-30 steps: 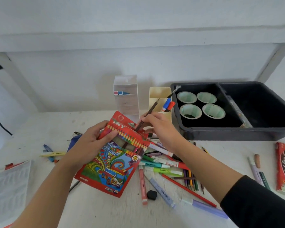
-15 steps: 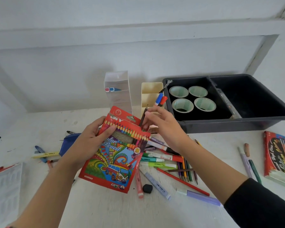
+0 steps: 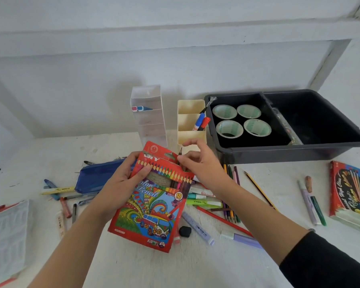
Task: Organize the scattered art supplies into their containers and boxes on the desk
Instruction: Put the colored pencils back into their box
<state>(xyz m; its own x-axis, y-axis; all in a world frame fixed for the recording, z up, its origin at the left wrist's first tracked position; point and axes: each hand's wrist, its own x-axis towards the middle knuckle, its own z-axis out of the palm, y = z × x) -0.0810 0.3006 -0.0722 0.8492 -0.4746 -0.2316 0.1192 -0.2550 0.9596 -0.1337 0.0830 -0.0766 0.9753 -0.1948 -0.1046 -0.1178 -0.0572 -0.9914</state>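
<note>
**Pencil going into the colour-pencil box**

Step in hand, as we read it: loading loose coloured pencils into their box. The left hand (image 3: 121, 183) holds the colour-pencil box (image 3: 148, 206) up off the tabletop (image 3: 133, 267), over its middle. Its fingers (image 3: 131, 161) grip the box's upper left side, thumb across the printed front. The right hand (image 3: 202, 165) is at the box mouth, fingers (image 3: 185, 160) pinching the top end of a brown pencil (image 3: 180, 152). We see only a short stub above the rim; the rest is down inside, along the box's right side. The top flap (image 3: 154, 148) stands open.

Orientation: the box's long axis runs from the near edge to the far edge, leaning a bit right. The open mouth points at the far edge, toward the cream organiser (image 3: 190, 121); the closed bottom points at the near edge. The pencil lies along the same axis. Which end is its tip, we can't tell.

Next move, our judgement: push the stub home, let go, then reach for another from the loose pencils (image 3: 230, 206) on the tabletop just beside the box, on its right-edge side. That calls for keeping the box mouth-up so nothing slides out, and feeding each pencil in line with the box's length. The markers (image 3: 204, 203) and a second pencil box (image 3: 349, 192) by the right edge are not yet sorted.
</note>
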